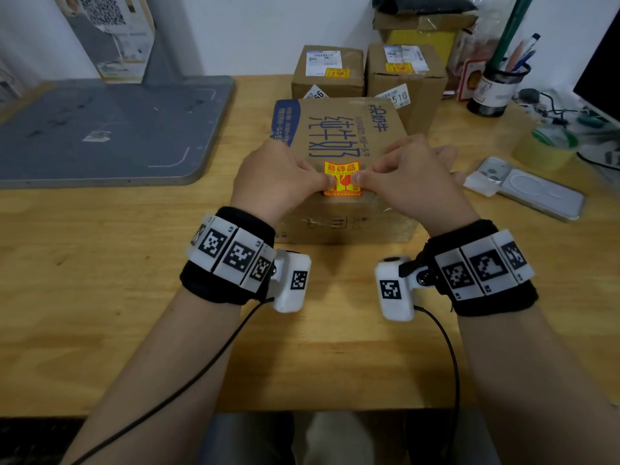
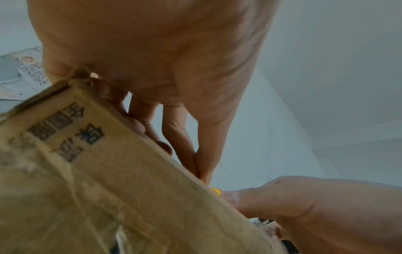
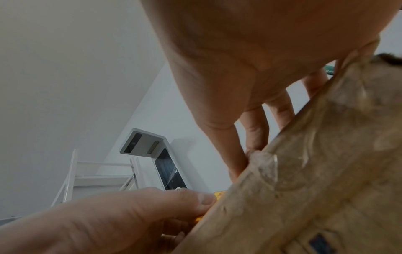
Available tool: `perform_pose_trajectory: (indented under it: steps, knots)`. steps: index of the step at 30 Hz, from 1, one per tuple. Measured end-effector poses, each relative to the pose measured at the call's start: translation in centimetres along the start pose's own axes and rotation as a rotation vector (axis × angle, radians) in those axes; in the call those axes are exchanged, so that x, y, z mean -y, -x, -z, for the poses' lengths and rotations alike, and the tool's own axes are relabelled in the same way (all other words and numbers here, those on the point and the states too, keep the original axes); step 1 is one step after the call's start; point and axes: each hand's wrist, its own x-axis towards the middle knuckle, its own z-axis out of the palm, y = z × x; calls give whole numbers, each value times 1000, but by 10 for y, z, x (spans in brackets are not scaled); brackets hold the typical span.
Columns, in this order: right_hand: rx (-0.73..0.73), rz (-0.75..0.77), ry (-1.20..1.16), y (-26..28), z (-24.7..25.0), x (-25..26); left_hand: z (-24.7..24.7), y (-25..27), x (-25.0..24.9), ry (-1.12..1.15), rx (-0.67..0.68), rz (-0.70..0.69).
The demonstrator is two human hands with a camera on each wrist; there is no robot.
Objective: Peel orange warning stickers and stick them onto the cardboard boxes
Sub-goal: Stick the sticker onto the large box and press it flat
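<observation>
A large cardboard box (image 1: 339, 129) with blue print lies at the middle of the wooden table. An orange warning sticker (image 1: 341, 172) lies flat on its top near the front edge. My left hand (image 1: 302, 177) and right hand (image 1: 382, 174) rest on the box top on either side of it. Both thumbs press the sticker's lower corners, and the fingers lie straight on the cardboard. In the left wrist view the box (image 2: 108, 189) fills the lower left, with a sliver of sticker (image 2: 215, 190) showing. The right wrist view shows the box (image 3: 315, 171) and the sticker's edge (image 3: 218, 195).
Two smaller boxes (image 1: 328, 78) (image 1: 406, 82) stand behind, each bearing an orange sticker. A grey board (image 1: 110, 129) lies at the left. At the right are a pen holder (image 1: 500, 85), a tape roll (image 1: 545, 147), a phone case (image 1: 536, 191) and a monitor's edge (image 1: 600, 68).
</observation>
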Motion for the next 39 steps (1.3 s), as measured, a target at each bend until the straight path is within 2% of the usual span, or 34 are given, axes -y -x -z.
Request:
perform_pose_trajectory:
  steps: [31, 39]
  knots:
    - [-54, -20, 81, 1, 2, -4, -5, -3, 7, -74, 0, -26]
    - [-80, -5, 45, 5, 2, -6, 2, -2, 4, -96, -58, -30]
